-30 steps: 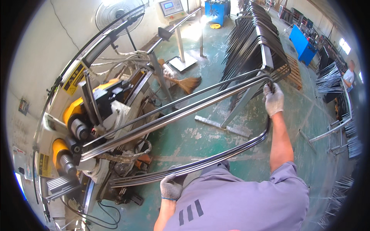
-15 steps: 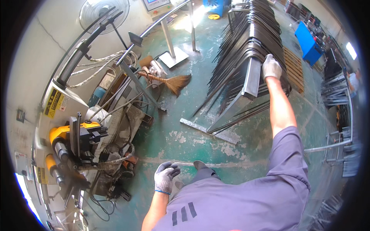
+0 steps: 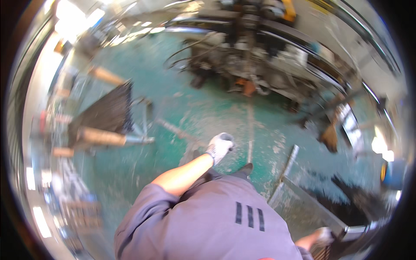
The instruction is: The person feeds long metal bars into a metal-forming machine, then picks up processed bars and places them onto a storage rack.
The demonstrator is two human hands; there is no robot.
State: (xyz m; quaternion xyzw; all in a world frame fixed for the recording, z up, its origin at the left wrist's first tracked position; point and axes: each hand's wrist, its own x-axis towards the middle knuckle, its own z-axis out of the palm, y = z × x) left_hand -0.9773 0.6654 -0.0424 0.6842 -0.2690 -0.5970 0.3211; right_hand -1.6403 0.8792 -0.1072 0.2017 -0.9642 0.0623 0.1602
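My left hand (image 3: 221, 146), in a white knit glove with grey fingertips, hangs over the green floor in front of my body. Its fingers are curled in and nothing shows in them. At the lower right, my right hand (image 3: 323, 236), gloved too, is smeared by motion and its fingers cannot be made out. It is close to the end of a grey metal rack (image 3: 318, 199). Dark thin bent metal pieces (image 3: 362, 197) hang in a row along that rack. Whether my right hand touches the rack cannot be told.
A machine with hoses and an orange part (image 3: 248, 86) stands ahead. A straw broom (image 3: 329, 138) is to its right. On the left is a stack of dark rods (image 3: 102, 113) with wooden pieces (image 3: 102, 136). The rack's foot bar (image 3: 288, 162) lies on the floor.
My view has swung left, so the rack has shifted to the lower right and the machine to the top. My right hand is now low beside me; my left fingers are curled tighter.
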